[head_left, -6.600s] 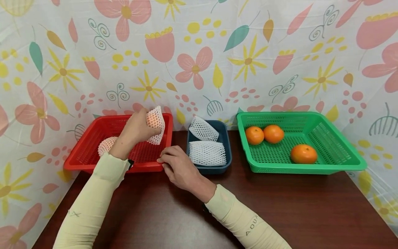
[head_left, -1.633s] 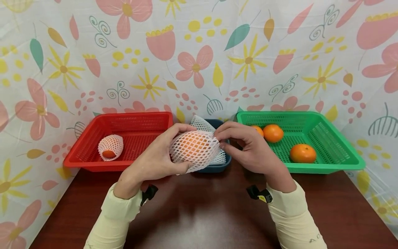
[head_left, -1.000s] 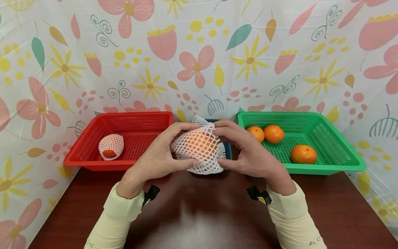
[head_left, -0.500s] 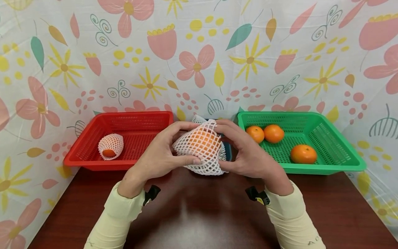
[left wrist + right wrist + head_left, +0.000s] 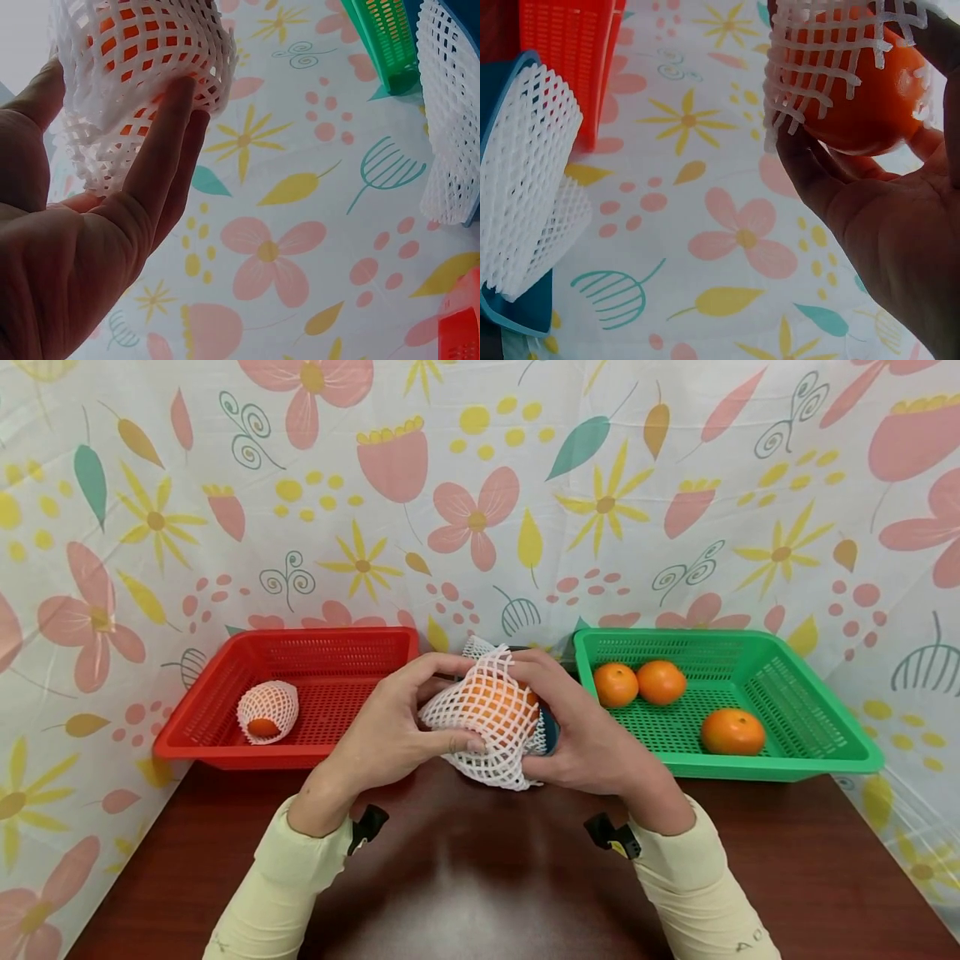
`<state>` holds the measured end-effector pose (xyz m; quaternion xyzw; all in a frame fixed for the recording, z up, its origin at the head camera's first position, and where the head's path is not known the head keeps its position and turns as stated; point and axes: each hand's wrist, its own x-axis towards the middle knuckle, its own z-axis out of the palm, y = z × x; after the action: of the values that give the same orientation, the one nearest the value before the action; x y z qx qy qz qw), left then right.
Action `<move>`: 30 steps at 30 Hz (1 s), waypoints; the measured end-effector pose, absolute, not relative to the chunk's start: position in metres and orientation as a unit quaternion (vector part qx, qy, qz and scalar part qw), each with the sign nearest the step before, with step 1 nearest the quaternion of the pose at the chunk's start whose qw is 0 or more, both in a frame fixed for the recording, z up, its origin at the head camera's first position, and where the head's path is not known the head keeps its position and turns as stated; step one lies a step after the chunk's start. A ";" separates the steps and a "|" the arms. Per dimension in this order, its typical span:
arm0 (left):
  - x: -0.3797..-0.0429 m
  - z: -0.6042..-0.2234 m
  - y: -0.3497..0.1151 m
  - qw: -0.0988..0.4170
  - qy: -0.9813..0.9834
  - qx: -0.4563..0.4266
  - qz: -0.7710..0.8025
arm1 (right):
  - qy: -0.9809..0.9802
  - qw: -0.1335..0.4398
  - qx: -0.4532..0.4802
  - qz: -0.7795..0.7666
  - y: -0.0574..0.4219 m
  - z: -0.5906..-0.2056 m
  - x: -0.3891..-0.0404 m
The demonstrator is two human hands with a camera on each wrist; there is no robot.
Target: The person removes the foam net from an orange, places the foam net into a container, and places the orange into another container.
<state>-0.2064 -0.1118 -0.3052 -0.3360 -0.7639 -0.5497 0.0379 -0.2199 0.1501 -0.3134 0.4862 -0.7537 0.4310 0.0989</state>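
Both hands hold one orange above the middle of the table. A white foam net sleeve covers much of it, with its open, jagged edge toward the right hand. My left hand grips the netted side, thumb in front and fingers behind. From the other side, my right hand grips the orange and the sleeve's edge. Bare orange peel faces the right palm in the right wrist view. Behind the hands, a blue basket with foam net sleeves is mostly hidden in the head view.
At left, a red basket holds another netted orange. A green basket at right contains three bare oranges. The dark wooden table ends at a flowered cloth behind the baskets.
The left hand has brought the netted orange from the red basket to the middle. The right hand left that basket's rim and joined it. Lately the right hand closed in leftward; more peel shows.
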 end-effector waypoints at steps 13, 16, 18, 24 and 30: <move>-0.207 -0.304 -0.115 0.054 -0.763 -0.324 -0.557 | -0.789 0.123 0.449 0.401 0.154 -0.315 -0.218; -0.209 -0.303 -0.115 0.073 -0.768 -0.324 -0.548 | -0.790 0.117 0.445 0.406 0.157 -0.314 -0.217; -0.209 -0.303 -0.114 0.078 -0.769 -0.321 -0.547 | -0.788 0.114 0.444 0.410 0.159 -0.314 -0.217; -0.209 -0.302 -0.115 0.085 -0.784 -0.298 -0.538 | -0.778 0.110 0.453 0.421 0.163 -0.313 -0.219; -0.211 -0.303 -0.118 0.097 -0.800 -0.290 -0.515 | -0.771 0.113 0.461 0.425 0.166 -0.310 -0.222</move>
<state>-0.2114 -0.1180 -0.3033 -0.2903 -0.8004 -0.5155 0.0965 -0.2219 0.1661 -0.3096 0.4607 -0.7708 0.4253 0.1133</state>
